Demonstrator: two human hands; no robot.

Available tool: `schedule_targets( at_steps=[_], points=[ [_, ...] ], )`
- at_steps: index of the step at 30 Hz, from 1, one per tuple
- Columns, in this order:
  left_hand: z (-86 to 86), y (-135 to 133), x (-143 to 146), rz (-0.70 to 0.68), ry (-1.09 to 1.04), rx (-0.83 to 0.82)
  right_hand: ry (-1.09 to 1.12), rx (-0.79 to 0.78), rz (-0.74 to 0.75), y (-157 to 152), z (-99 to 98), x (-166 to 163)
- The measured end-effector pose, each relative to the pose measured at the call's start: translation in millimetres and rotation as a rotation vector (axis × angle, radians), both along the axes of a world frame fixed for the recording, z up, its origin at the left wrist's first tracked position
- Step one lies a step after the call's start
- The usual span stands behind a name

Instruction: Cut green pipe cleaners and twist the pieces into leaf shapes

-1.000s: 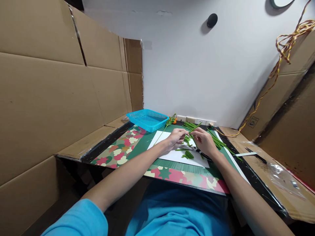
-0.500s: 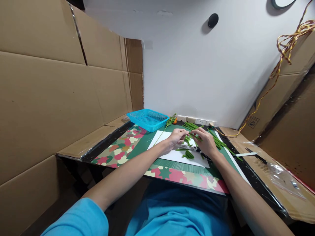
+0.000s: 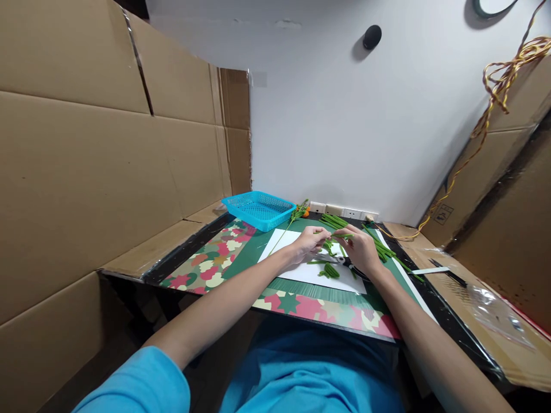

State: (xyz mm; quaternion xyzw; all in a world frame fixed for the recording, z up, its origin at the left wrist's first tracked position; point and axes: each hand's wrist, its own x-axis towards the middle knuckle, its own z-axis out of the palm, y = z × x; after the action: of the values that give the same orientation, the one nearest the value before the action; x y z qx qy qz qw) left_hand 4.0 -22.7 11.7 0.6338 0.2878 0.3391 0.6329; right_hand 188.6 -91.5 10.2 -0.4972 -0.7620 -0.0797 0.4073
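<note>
My left hand [image 3: 310,238] and my right hand [image 3: 358,246] meet above a white sheet of paper [image 3: 297,277]. Between their fingertips they pinch a short green pipe cleaner [image 3: 340,235], its free end lying across the right fingers. Under the hands, several bent green pipe cleaner pieces [image 3: 329,271] rest on the paper. Scissors [image 3: 342,261] lie there too, partly covered by my right hand and wrist. Long straight green pipe cleaners [image 3: 333,221] are bunched behind the hands, and more [image 3: 382,248] lie to the right.
A blue plastic basket [image 3: 260,213] stands at the back left, beside a green-stemmed orange flower [image 3: 301,212]. On the right ledge are a white strip [image 3: 430,270], a dark pointed tool [image 3: 456,278] and a clear plastic bag [image 3: 495,315]. Cardboard walls [image 3: 86,172] flank the table.
The fingers of my right hand have shifted slightly around the pipe cleaner, and its free end has turned upward to lie more level. My left hand has barely moved.
</note>
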Motion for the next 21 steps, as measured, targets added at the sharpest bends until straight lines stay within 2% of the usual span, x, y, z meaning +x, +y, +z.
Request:
schedule_targets(
  at_steps=[9,16,21],
  points=[
    [1.5,-3.3,0.4,0.032,-0.018,0.055,0.028,-0.005,0.013,4.2,-4.1,3.4],
    [-0.8,-0.6,-0.5,-0.049,-0.084,-0.058,0.031,-0.049,-0.001,8.1,-5.2,2.7],
    [0.7,-2.2,-1.0,-0.052,-0.081,-0.076,0.022,-0.098,0.027,8.3,-4.7,2.2]
  ],
)
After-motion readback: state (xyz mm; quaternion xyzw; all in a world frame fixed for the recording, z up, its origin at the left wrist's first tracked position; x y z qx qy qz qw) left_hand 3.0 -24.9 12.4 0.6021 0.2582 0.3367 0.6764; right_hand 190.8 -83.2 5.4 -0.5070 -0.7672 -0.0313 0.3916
